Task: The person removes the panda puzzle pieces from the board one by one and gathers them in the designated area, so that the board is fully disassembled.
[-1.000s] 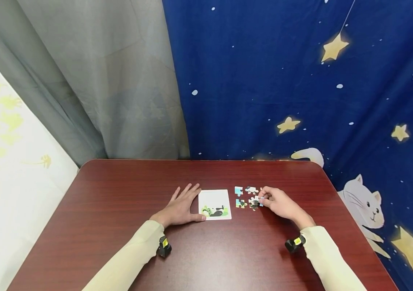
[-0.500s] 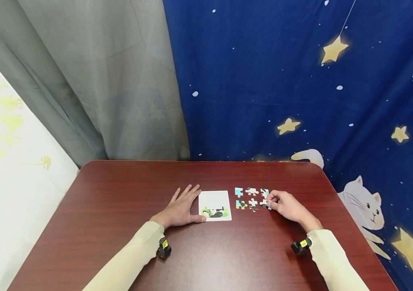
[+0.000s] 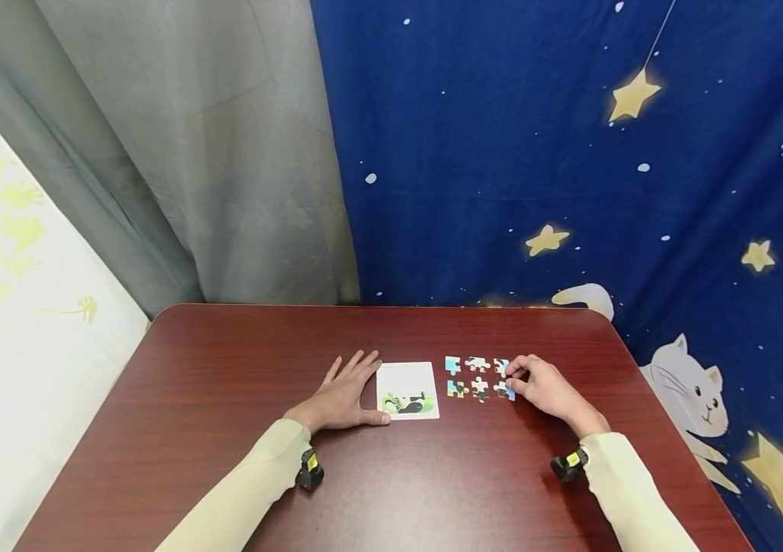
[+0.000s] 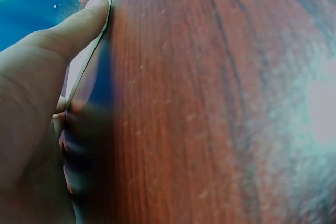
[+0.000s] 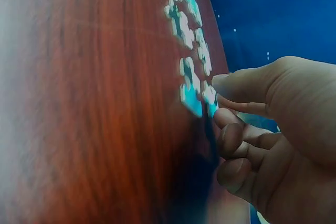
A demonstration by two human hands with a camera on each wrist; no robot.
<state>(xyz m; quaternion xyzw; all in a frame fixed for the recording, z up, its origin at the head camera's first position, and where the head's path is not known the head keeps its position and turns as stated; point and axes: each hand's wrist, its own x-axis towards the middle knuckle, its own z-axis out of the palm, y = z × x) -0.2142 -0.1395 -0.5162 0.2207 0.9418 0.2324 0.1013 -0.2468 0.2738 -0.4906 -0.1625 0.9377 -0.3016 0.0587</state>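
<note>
A white board [image 3: 407, 378] with a panda picture along its near edge lies flat on the table. The left hand [image 3: 343, 399] is spread beside it, thumb at its near left corner; in the left wrist view the thumb [image 4: 79, 32] rests on the board's edge. Several puzzle pieces lie in two rows right of the board, among them a lower right piece [image 3: 505, 390] and an upper right piece [image 3: 501, 366]. The right hand [image 3: 546, 387] is at the upper right piece; in the right wrist view its thumb and finger are around that piece [image 5: 211, 98], and contact is unclear.
The dark red wooden table [image 3: 225, 460] has rounded far corners. Behind it hang a grey curtain [image 3: 260, 192] and a blue curtain [image 3: 467, 153] with stars and a cat. A white patterned surface [image 3: 32, 307] is at the left.
The right hand has moved right with the lower right piece, let it go at the row's end, then shifted slightly up toward the upper right piece. The left hand has stayed still.
</note>
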